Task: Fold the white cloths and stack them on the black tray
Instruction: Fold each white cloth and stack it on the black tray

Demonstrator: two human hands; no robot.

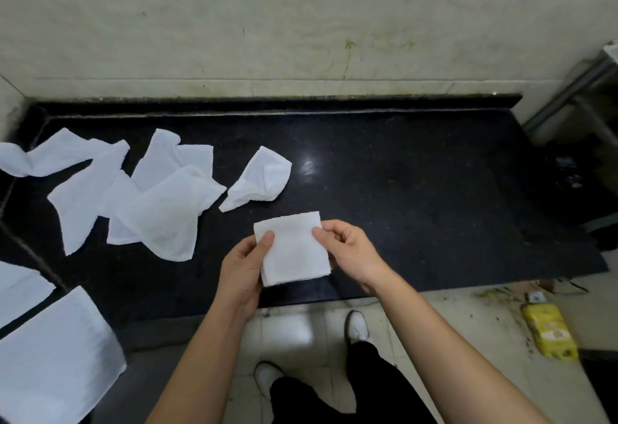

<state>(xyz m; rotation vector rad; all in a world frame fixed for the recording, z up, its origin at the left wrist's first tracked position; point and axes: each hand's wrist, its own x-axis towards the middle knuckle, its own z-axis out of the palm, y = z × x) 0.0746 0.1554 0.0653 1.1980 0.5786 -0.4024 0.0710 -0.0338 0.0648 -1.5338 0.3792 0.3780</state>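
From the head view, the person stands at a black tabletop (401, 189) and holds 1 folded cloth (294, 253) at the lower middle of the frame, just above the near edge. The left hand (242, 270) grips the cloth's left side, thumb on top; the right hand (351, 253) pinches the upper right corner between thumb and fingers (329, 233). Both hands are closed on the cloth.

The loose cloths (133, 196) lie crumpled and overlapping at the left of the frame, with 1 more crumpled cloth (259, 178) just above the hands. At the lower left, flat white cloths (57, 356) look like the stack; what they rest on is too hidden to say it is the tray.

To do this step well, I would square the edges while both thumbs press the layers flat, then carry it left without letting the fold spring open, and lay it corner to corner on the pile.
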